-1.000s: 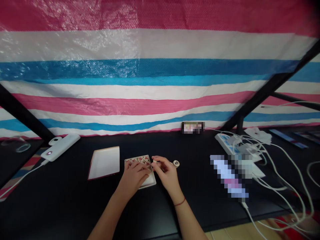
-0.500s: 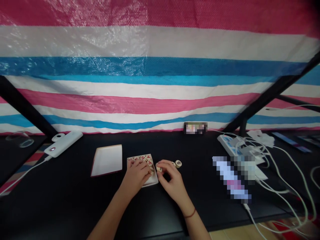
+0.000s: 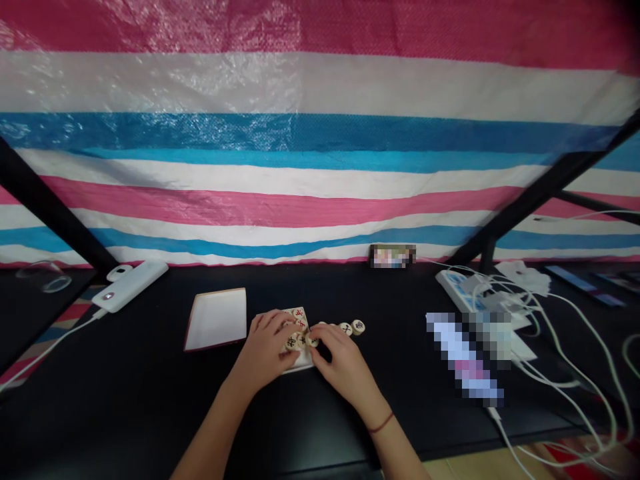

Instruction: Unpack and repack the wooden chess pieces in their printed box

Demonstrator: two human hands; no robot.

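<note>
A shallow white box (image 3: 299,365) holds round xiangqi pieces in rows, red-marked (image 3: 299,313) at the back and black-marked (image 3: 292,343) nearer me. My left hand (image 3: 267,343) lies over the box's left part, fingers spread across the pieces, its thumb apart near the front. Between thumb and forefinger, my right hand (image 3: 340,353) grips a black-marked xiangqi piece (image 3: 313,342) at the box's right edge. Beyond that hand, several loose pieces (image 3: 359,327) lie on the black table, some partly hidden by its fingers.
Left of the box rests an open lid (image 3: 217,320), white inside. A white power bank (image 3: 131,287) with a cable lies at the far left. To the right are a power strip (image 3: 453,287), tangled cables (image 3: 595,353) and a blurred phone-like object (image 3: 463,357). Striped sheeting (image 3: 320,207) hangs behind.
My right hand has moved left, bringing its piece from beside the box to the right edge. The left hand has shifted slightly left, uncovering black-marked pieces.
</note>
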